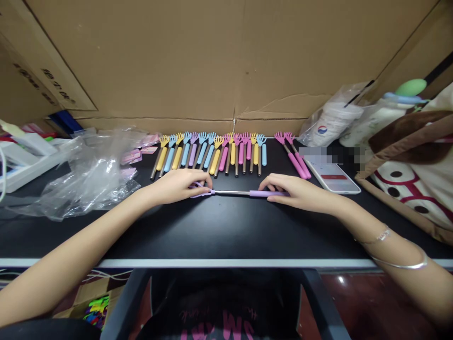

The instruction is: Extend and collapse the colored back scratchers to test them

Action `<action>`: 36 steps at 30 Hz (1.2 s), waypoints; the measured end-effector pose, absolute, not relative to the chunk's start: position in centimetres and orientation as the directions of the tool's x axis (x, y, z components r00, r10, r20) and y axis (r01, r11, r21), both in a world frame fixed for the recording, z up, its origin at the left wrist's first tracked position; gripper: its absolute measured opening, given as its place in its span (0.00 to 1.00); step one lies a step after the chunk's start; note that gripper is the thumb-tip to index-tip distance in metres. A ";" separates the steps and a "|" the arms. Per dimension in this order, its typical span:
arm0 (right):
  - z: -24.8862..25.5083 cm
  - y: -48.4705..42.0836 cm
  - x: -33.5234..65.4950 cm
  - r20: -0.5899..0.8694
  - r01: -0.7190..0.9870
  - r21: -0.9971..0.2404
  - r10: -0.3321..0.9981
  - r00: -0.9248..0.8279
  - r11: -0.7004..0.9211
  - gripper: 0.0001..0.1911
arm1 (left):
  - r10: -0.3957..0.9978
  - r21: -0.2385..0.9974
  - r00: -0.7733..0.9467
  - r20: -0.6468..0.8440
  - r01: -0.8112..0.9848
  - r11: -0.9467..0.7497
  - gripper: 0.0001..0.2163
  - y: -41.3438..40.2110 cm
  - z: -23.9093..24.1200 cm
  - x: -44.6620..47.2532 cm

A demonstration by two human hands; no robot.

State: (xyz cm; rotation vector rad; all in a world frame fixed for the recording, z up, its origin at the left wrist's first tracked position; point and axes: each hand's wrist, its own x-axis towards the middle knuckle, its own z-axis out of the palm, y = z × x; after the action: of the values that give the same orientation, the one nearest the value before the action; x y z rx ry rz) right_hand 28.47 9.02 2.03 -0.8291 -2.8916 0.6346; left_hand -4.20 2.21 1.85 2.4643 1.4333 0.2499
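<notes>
A purple back scratcher [233,193] with a metal rod lies level across the black table, in front of me. My left hand [184,185] grips its claw head, which the fingers partly cover. Around the purple handle at the other end, my right hand [288,191] is closed. Just behind my hands stretches a row of back scratchers [212,153] in yellow, blue, purple and pink, claws pointing away from me. Two pink back scratchers [296,158] lie apart from that row, behind my right hand.
Crumpled clear plastic bags [88,174] and pink cards [132,156] are at the left, near a white tray [31,158]. On the right are a phone [334,177], a bagged cup [334,123] and a cloth bag [406,179]. Cardboard [198,61] walls the back.
</notes>
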 end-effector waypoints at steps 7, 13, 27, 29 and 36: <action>2.0 9.0 28.5 -0.037 0.491 -0.389 0.519 -0.854 0.780 0.14 | 0.843 0.218 0.524 0.123 0.814 -0.538 0.11 1.6 1.5 -3.2; 1.9 8.9 28.3 -0.009 0.484 -0.369 0.517 -0.856 0.794 0.14 | 0.821 0.228 0.532 0.206 0.790 -0.569 0.06 1.7 0.3 -2.1; 1.6 7.3 27.0 0.151 0.513 -0.143 0.531 -0.834 0.846 0.12 | 0.699 -0.159 0.576 0.424 0.807 -0.569 0.06 1.1 0.5 -1.3; 1.5 6.9 26.4 0.184 0.504 -0.089 0.512 -0.839 0.859 0.12 | 0.665 -0.203 0.592 0.455 0.797 -0.570 0.07 1.0 0.5 -0.9; 1.5 5.7 24.9 0.269 0.459 0.228 0.397 -0.877 0.859 0.17 | 0.602 -0.290 0.643 0.474 0.759 -0.582 0.10 0.2 0.8 -0.3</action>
State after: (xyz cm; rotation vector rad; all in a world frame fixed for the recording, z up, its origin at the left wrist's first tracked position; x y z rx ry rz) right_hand 24.91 5.69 1.47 -0.6575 -2.8208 -0.4232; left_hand -0.29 0.25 0.81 3.2632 1.4534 0.6140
